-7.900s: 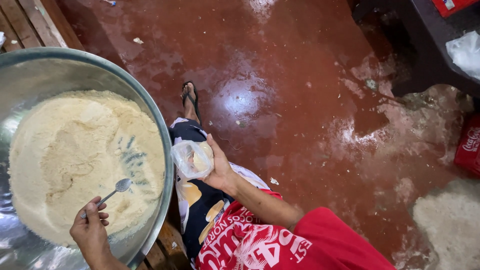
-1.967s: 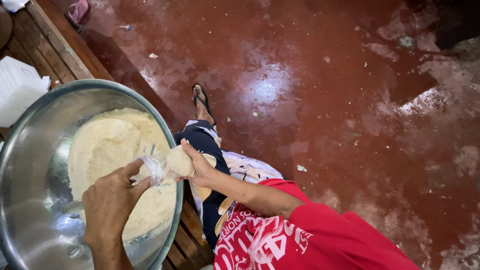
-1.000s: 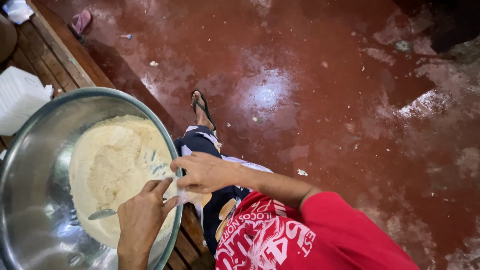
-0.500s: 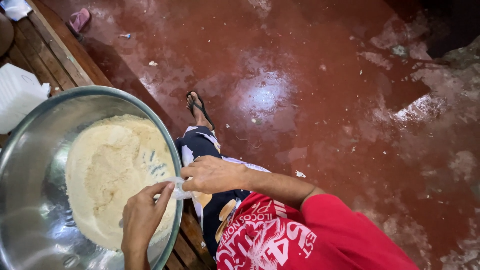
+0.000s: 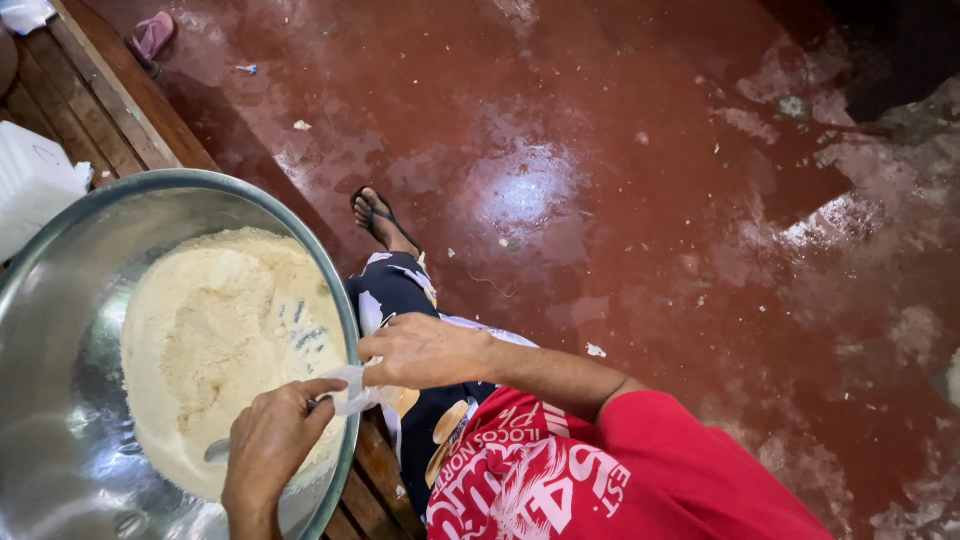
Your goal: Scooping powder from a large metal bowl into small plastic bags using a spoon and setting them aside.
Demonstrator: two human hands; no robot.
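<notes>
Shiny metal bowl (image 5: 60, 270), powdery flour (image 5: 215, 340)

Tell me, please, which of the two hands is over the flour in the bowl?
The left hand; it reaches over the metal bowl rim, while the right hand stays outside it.

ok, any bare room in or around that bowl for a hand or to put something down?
Inside the steel bowl, bare metal runs left of the flour mound. Wooden planks lie bare between bowl and white block. Crowded at the near rim: left hand, right hand, clear plastic bag.
</notes>
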